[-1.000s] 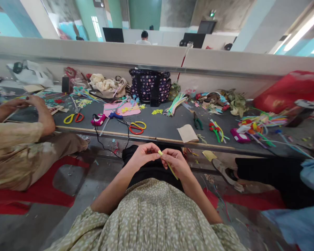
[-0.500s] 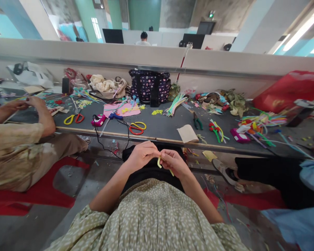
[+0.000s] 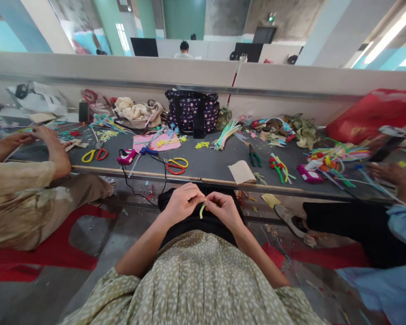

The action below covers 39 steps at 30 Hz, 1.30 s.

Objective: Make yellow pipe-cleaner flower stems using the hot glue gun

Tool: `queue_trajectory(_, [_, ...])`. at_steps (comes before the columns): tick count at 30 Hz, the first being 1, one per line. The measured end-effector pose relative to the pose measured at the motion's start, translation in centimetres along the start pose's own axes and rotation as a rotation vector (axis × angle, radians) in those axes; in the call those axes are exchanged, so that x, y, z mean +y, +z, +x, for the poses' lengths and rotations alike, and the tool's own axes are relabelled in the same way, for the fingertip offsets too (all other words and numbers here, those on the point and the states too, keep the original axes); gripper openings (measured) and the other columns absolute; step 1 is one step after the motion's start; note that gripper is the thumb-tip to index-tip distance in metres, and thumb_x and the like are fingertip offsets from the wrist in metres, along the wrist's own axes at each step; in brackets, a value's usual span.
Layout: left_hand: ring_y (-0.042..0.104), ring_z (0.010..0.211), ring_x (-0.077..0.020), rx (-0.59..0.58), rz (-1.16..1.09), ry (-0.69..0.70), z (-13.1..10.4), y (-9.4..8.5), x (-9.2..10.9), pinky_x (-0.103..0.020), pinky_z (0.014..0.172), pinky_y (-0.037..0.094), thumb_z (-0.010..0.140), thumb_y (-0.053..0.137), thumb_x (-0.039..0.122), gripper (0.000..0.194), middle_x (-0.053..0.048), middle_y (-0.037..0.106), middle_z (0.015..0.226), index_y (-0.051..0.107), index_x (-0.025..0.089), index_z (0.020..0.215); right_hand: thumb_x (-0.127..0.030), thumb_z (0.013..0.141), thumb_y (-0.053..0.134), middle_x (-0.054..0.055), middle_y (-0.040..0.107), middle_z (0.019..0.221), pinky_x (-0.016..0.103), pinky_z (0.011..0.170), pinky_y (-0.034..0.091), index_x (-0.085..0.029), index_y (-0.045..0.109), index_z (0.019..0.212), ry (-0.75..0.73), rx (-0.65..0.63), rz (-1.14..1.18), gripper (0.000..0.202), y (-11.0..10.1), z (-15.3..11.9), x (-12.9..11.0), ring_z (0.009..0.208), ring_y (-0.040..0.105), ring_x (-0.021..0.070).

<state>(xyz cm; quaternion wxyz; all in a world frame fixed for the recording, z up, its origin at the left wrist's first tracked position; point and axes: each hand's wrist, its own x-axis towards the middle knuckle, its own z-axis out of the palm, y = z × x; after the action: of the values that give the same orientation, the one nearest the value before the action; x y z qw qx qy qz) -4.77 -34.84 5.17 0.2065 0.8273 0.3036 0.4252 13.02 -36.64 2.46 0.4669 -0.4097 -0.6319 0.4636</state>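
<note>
Over my lap, in front of the table edge, my left hand [image 3: 186, 202] and my right hand [image 3: 223, 208] meet at the fingertips. Both pinch a short yellow-green pipe cleaner [image 3: 201, 212], whose loose end hangs down between them in a slight curve. The rest of it is hidden by my fingers. On the table ahead lie red-and-yellow-handled scissors [image 3: 176, 165], a blue glue gun [image 3: 149, 151] and a small pile of bent yellow pieces [image 3: 202, 145]. A bundle of pastel pipe cleaners [image 3: 226, 136] is farther back.
Pliers [image 3: 255, 156] and a brown card [image 3: 242, 172] lie on the dark table [image 3: 209, 167]. A patterned bag [image 3: 192, 113] stands at the back. A co-worker's arm [image 3: 52, 146] is at left, another co-worker's hand [image 3: 395, 176] at right. A black cord [image 3: 130, 187] hangs over the front edge.
My hands have shifted slightly left, and the pipe cleaner has turned in my fingers. The end that stuck out below my right hand no longer shows. The right co-worker's hand has come into view.
</note>
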Motion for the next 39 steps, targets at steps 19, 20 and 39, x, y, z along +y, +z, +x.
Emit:
queue_trajectory(19, [0.056, 0.072, -0.0141, -0.157, -0.343, -0.329, 0.0, 0.0, -0.5, -0.026, 0.064, 0.044, 0.084, 0.06, 0.035, 0.022, -0.005, 0.063, 0.083, 0.068, 0.014, 0.089, -0.036, 0.084, 0.058, -0.001, 0.055, 0.058, 0.023, 0.052, 0.032, -0.018, 0.06, 0.068, 0.006, -0.093, -0.059, 0.024, -1.1, 0.2, -0.1, 0.053, 0.045, 0.0106])
queue_trajectory(20, [0.057, 0.075, -0.0147, -0.155, -0.319, -0.258, 0.1, -0.2, -0.4, -0.026, 0.066, 0.044, 0.084, 0.06, 0.033, 0.021, -0.006, 0.063, 0.087, 0.069, 0.016, 0.091, -0.038, 0.083, 0.059, -0.002, 0.055, 0.057, 0.023, 0.051, 0.03, -0.017, 0.059, 0.066, 0.066, -0.134, 0.047, 0.027, -1.2, 0.3, 0.0, 0.051, 0.043, 0.0099])
queue_trajectory(39, [0.051, 0.07, -0.0128, -0.048, -0.184, -0.15, 0.0, 0.0, 0.3, -0.026, 0.066, 0.039, 0.087, 0.055, 0.027, 0.021, -0.003, 0.056, 0.074, 0.057, 0.015, 0.07, -0.032, 0.085, 0.056, 0.0, 0.055, 0.061, 0.025, 0.051, 0.031, -0.019, 0.062, 0.07, -0.136, -0.017, -0.238, 0.021, -0.8, -0.5, -0.8, 0.055, 0.044, 0.0119])
